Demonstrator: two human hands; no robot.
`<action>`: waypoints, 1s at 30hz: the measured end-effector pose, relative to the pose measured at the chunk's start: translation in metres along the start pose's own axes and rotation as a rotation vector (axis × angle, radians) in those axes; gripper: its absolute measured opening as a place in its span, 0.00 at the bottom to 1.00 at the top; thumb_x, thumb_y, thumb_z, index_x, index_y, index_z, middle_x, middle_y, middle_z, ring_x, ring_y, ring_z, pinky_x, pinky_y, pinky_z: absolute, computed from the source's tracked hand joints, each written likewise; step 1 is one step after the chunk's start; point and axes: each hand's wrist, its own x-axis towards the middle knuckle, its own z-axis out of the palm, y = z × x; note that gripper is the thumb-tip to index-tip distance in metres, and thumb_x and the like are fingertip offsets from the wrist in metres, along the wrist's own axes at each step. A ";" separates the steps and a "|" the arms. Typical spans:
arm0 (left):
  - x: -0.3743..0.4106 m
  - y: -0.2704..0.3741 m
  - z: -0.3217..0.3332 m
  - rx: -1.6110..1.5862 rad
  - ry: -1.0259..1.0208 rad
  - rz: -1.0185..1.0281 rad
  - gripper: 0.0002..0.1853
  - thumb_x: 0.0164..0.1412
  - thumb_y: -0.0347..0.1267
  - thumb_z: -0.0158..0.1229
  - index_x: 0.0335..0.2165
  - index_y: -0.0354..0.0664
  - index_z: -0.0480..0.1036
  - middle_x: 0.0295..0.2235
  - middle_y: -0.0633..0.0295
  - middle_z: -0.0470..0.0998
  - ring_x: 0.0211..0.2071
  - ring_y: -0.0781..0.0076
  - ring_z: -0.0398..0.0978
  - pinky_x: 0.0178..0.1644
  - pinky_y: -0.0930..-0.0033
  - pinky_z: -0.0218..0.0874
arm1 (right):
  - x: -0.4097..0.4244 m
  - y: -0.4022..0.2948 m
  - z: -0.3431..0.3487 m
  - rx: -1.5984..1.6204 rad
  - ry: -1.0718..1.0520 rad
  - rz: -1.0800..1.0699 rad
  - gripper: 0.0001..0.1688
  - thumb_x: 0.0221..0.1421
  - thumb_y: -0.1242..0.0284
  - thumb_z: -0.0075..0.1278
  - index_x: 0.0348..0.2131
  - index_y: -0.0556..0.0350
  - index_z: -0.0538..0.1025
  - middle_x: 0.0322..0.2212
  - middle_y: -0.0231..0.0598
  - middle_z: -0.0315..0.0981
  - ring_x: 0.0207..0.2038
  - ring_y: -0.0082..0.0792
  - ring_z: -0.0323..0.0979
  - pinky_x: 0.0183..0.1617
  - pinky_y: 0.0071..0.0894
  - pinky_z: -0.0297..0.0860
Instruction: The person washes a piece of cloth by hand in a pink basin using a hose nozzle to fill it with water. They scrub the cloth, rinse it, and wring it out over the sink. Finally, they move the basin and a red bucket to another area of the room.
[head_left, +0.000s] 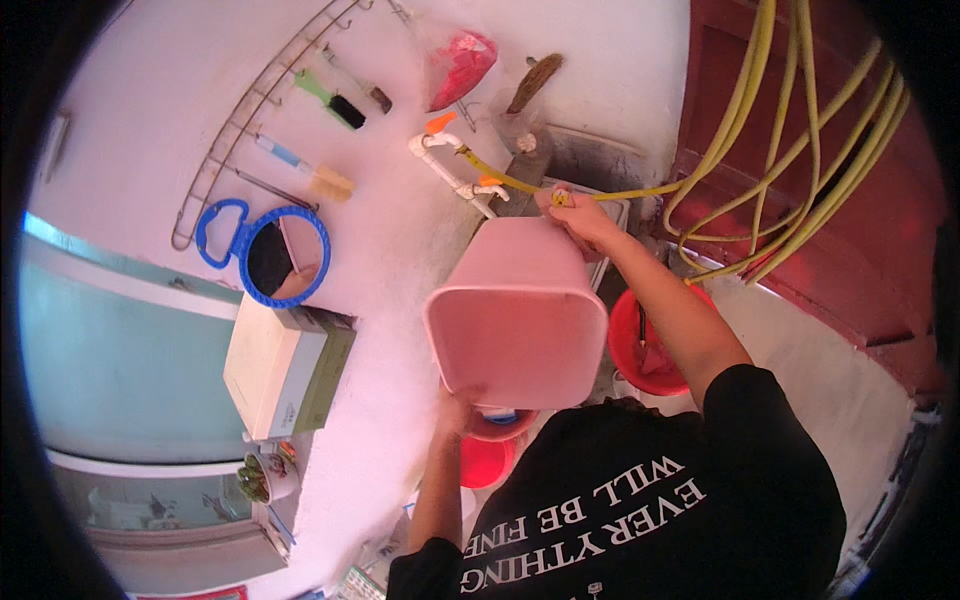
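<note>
A pink plastic bin (517, 349) is tipped on its side in front of me, its wide mouth turned towards my body. My left hand (456, 411), slightly blurred, grips the lower left part of its rim. By the base at the far end, my right hand (581, 217) holds the bin; a small yellow round piece with dark spots shows at its fingers, too small to identify. The yellow hose (637, 193) runs from a white tap pipe (448, 171) with orange handles and passes behind that hand. The bin hides part of the right fingers.
Coiled hose (802, 150) hangs before a red door (727, 90) at right. A red basin (626, 337) stands below my right arm, a red bucket (484, 461) below my left. On the wall hang brushes (345, 111) and a blue-framed mirror (324, 259), above a box (262, 375).
</note>
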 end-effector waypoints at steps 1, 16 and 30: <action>0.001 0.003 0.000 0.193 -0.028 0.113 0.29 0.42 0.16 0.48 0.48 0.33 0.59 0.44 0.49 0.67 0.42 0.58 0.69 0.44 0.62 0.64 | -0.013 -0.020 0.000 -0.135 -0.110 -0.020 0.16 0.47 0.64 0.49 0.29 0.61 0.72 0.21 0.32 0.68 0.25 0.21 0.66 0.27 0.23 0.62; 0.028 0.049 0.055 1.385 -0.189 0.612 0.36 0.41 0.17 0.45 0.53 0.39 0.52 0.50 0.41 0.59 0.42 0.44 0.66 0.43 0.56 0.61 | 0.010 0.017 0.049 -1.093 -0.004 -0.226 0.16 0.45 0.64 0.49 0.34 0.51 0.75 0.38 0.42 0.69 0.41 0.45 0.66 0.44 0.41 0.63; 0.096 -0.026 0.022 1.939 -0.455 0.935 0.16 0.47 0.31 0.47 0.36 0.33 0.67 0.30 0.48 0.72 0.24 0.62 0.73 0.26 0.66 0.64 | -0.006 0.133 0.063 -1.079 -0.399 -0.294 0.15 0.50 0.65 0.42 0.34 0.52 0.74 0.37 0.48 0.68 0.40 0.50 0.66 0.43 0.42 0.63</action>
